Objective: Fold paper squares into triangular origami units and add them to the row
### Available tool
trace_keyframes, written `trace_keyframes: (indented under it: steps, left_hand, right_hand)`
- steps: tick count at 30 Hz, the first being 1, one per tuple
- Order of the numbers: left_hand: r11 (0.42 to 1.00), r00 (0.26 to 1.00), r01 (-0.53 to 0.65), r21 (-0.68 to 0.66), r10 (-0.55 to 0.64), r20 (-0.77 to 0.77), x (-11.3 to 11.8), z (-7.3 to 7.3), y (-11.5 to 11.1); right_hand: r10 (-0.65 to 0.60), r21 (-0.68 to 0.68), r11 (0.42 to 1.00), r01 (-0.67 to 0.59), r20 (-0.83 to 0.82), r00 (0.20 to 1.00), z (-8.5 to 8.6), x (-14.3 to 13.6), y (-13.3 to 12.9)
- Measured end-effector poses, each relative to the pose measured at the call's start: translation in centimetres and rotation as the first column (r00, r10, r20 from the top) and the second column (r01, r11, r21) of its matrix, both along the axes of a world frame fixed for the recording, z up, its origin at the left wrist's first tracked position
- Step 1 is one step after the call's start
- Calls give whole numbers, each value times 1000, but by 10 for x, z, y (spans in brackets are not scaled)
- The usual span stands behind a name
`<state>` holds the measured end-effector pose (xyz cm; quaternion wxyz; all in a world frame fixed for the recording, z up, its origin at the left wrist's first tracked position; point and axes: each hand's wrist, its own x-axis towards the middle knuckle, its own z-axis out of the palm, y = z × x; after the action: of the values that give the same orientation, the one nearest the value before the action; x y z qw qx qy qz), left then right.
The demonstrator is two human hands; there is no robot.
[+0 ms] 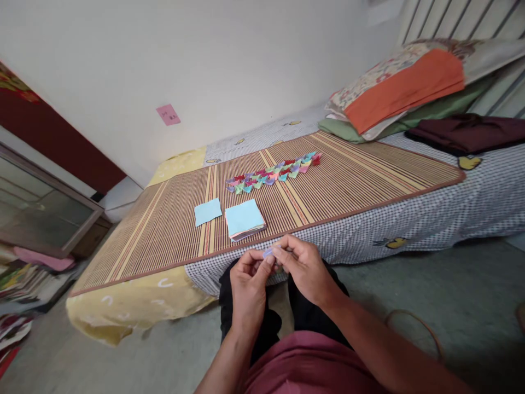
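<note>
Both the left hand (248, 282) and the right hand (302, 269) are half closed, and together they grasp one small lilac paper piece (268, 253) between thumbs and bent forefingers. The fingertips of the two hands come close to each other at this piece, which is mostly covered, so its exact folded form I cannot tell. It is held above the person's lap, just in front of the near edge of the striped mat (172, 235). On the mat, near the hands, lies a stack of square papers (245, 217) with a light blue sheet on top; just to its left is a single blue sheet (208, 212). Farther back, many small folded paper pieces (273, 176) in several colours are arranged in slanting rows.
</note>
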<state>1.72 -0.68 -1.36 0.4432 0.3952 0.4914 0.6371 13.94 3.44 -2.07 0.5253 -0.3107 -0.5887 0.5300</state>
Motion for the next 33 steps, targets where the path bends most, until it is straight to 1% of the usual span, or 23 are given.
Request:
trace_keyframes:
  steps: [2, 4, 7, 10, 13, 15, 18, 21, 25, 28, 31, 33]
  left_hand:
    - [999, 999, 29, -34, -28, 16, 2, 1, 0]
    - [996, 998, 59, -63, -59, 1, 2, 1, 0]
    - [996, 997, 59, -74, -63, -47, -1, 0, -2]
    - [996, 995, 49, -70, -54, -82, -5, -2, -3]
    - [998, 997, 40, -54, -43, -66, -7, -2, -1]
    - [997, 998, 55, -46, -57, -27, -7, -1, 0]
    - [993, 994, 108, -55, -107, 21, -4, 1, 0]
    - [994, 994, 101, -50, -99, 35, -2, 1, -1]
    - [997, 997, 73, -19, -72, 24, -3, 0, -2]
    - [998, 997, 70, 5, -69, -26, -6, 1, -3]
    - [997, 992, 79, 20, -76, -102, -9, 3, -4]
    - [996, 983, 84, 31, -78, -168, -12, 5, -5]
  right_hand:
    - [-5, -55, 998, 3, -39, 999, -1, 0, 1]
    - [-5, -103, 995, -1, -61, 998, -3, 1, 2]
    - [42, -144, 988, -49, -53, 998, -6, 4, 6]
    - [107, -142, 984, -109, -18, 994, -7, 8, 8]
    - [130, -108, 986, -129, 8, 991, -5, 12, 8]
    - [120, -102, 987, -121, -17, 993, -4, 11, 7]
    - [106, -133, 984, -119, -100, 989, -6, 8, 4]
    - [99, -151, 981, -121, -147, 984, -10, 6, 2]
    - [101, -140, 982, -124, -163, 981, -12, 4, 0]
    - [116, -128, 982, -137, -163, 980, -11, 4, -2]
    - [105, -56, 992, -110, -98, 990, -7, 5, -6]
    - [75, 0, 997, -75, -32, 997, -5, 6, -8]
